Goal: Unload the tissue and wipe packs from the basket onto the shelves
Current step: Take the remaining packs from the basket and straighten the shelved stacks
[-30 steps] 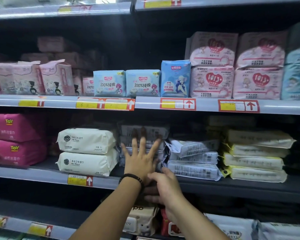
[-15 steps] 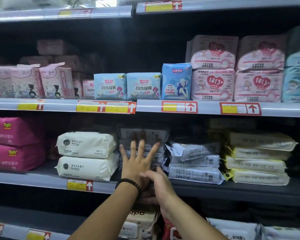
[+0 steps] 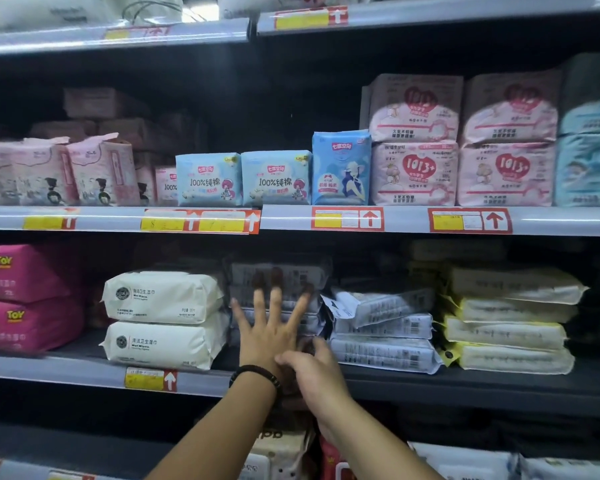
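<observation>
A stack of grey-white wipe packs point(image 3: 279, 277) lies on the middle shelf point(image 3: 84, 370), between cream packs and a second grey stack. My left hand point(image 3: 269, 327), with a black bead bracelet on the wrist, presses flat against the front of this stack with its fingers spread and straight. My right hand point(image 3: 314, 374) is low beside it at the shelf edge, its fingers reaching under the left palm toward the bottom pack; whether they grip anything is hidden. The basket is out of view.
Two cream wipe packs point(image 3: 163, 320) sit left of the stack, magenta packs point(image 3: 25, 299) farther left. Grey packs point(image 3: 381, 327) and yellow-edged packs point(image 3: 506, 317) lie to the right. Blue and pink pad packs point(image 3: 274, 178) fill the shelf above. More packs point(image 3: 278, 448) fill the lower shelf.
The view has shifted slightly downward on the shelves. Both hands stay at the grey stack, the left still pressed flat, the right slightly closer under it.
</observation>
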{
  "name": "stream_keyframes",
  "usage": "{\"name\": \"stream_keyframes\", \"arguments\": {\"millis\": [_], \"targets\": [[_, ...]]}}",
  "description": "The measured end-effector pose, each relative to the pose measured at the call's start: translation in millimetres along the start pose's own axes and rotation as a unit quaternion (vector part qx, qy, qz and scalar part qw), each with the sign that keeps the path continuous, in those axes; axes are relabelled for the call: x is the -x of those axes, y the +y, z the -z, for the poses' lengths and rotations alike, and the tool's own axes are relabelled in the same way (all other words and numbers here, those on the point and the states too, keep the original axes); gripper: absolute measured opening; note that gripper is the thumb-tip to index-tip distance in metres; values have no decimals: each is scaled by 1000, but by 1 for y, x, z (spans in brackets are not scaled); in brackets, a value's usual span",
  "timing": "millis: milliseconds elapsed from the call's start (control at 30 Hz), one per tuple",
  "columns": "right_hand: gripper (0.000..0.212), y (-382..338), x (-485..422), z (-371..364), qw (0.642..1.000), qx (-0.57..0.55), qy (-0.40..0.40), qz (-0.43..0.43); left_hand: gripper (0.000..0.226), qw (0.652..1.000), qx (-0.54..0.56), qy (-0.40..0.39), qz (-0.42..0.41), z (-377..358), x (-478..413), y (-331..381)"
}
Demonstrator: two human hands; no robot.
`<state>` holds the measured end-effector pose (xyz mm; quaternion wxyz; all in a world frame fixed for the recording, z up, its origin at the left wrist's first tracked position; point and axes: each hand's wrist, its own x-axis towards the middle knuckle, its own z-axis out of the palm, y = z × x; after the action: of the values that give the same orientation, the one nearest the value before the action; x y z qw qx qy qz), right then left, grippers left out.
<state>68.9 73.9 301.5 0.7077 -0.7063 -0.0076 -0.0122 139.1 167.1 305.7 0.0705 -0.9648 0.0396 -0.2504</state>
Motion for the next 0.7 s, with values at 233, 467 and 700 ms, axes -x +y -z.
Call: {"name": "stream_keyframes", "arguments": {"millis": [233,467,700], "targets": [[75,3,8,36,997,24,-68,-4,87,999,-25,-28,-6,18,11,2],[33,5,32,122,967,154,148,139,69,956,122,243,-113,18,57,61],[51,15,36,179,939,274,186,93,53,969,74,107,-209,13,72,120]]}}
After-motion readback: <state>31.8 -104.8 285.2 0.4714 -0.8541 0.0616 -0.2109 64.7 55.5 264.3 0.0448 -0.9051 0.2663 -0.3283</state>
